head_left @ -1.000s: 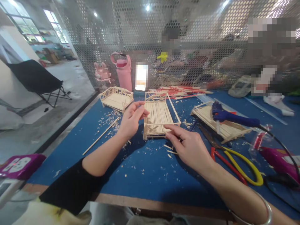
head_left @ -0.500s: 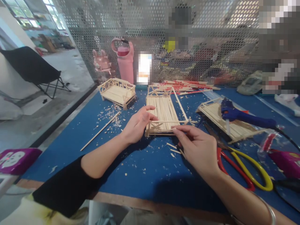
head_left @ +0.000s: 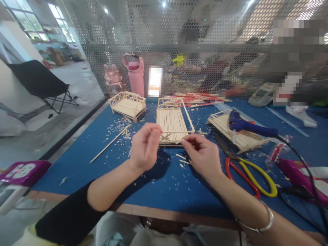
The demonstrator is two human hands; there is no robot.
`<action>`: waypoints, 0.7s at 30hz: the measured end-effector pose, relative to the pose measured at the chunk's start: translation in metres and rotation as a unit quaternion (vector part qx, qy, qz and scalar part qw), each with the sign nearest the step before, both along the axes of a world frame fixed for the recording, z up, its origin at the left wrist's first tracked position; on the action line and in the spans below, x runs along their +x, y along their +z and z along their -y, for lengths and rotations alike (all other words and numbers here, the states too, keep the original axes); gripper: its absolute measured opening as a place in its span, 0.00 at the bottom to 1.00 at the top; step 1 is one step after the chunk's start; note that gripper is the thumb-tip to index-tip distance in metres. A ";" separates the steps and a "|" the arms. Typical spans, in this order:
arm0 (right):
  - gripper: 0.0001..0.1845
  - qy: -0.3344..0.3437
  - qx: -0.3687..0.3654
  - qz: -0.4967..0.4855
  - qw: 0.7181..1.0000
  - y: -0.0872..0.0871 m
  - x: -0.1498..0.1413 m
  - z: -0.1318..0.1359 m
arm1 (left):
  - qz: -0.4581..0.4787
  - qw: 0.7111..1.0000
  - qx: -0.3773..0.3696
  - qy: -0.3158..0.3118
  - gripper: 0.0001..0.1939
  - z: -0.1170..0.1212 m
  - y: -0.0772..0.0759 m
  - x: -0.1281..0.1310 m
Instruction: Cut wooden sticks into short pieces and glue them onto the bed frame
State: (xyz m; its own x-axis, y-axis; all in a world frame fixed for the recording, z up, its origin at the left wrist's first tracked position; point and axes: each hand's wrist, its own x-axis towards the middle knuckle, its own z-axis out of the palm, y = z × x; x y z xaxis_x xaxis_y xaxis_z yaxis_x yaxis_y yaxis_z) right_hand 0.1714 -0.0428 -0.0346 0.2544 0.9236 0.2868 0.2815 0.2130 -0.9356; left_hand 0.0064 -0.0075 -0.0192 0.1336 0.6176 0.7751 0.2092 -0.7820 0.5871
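Note:
A small bed-like model of thin wooden sticks (head_left: 171, 119) stands in front of me, with a slatted floor, a railed far end and a crossed-stick pattern at the near end. My left hand (head_left: 145, 148) is at its near left corner, fingers curled in against the thumb; what they hold, if anything, is hidden. Between the thumb and finger of my right hand (head_left: 203, 153) is a short wooden stick (head_left: 178, 141), at the model's near edge. Several cut stick pieces (head_left: 183, 157) lie on the blue tabletop (head_left: 153, 191) below.
A finished-looking stick bench (head_left: 128, 106) stands at left, near a long loose stick (head_left: 110, 143). At right, a blue glue gun (head_left: 252, 128) rests on another slatted stick model (head_left: 243, 140), beside red-and-yellow-handled scissors (head_left: 258, 177). Red-and-tan sticks (head_left: 200, 98) and a pink bottle (head_left: 136, 78) are behind.
My left hand has come off the model's near left corner towards me, its fingers curling in. My right hand stays at the near edge, pinching the short stick. The view has shifted slightly.

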 end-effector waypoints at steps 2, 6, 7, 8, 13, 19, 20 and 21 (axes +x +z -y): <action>0.10 0.043 -0.004 -0.017 0.999 0.004 0.001 0.002 | -0.079 0.996 -0.038 -0.021 0.07 0.015 -0.002 0.006; 0.14 0.117 -0.026 -0.038 0.992 0.009 0.001 0.003 | -0.174 0.976 -0.128 -0.035 0.08 0.025 -0.005 0.016; 0.15 0.126 -0.031 -0.036 0.991 0.009 0.001 0.003 | -0.186 0.970 -0.148 -0.050 0.10 0.025 -0.005 0.017; 0.15 0.133 -0.034 -0.029 0.990 0.009 0.001 0.003 | -0.189 0.964 -0.172 -0.067 0.11 0.025 -0.005 0.018; 0.21 0.120 -0.071 0.079 0.987 0.015 0.017 -0.002 | -0.156 0.916 -0.345 -0.133 0.13 0.023 -0.005 0.017; 0.13 -0.104 -0.175 0.298 0.932 0.012 0.058 -0.015 | -0.267 0.885 -0.352 -0.151 0.14 0.027 -0.005 0.017; 0.12 -0.119 -0.197 0.332 0.915 0.010 0.060 -0.017 | -0.284 0.882 -0.343 -0.154 0.14 0.028 -0.004 0.017; 0.13 -0.128 -0.216 0.360 0.898 0.008 0.060 -0.018 | -0.296 0.880 -0.335 -0.158 0.15 0.028 -0.004 0.017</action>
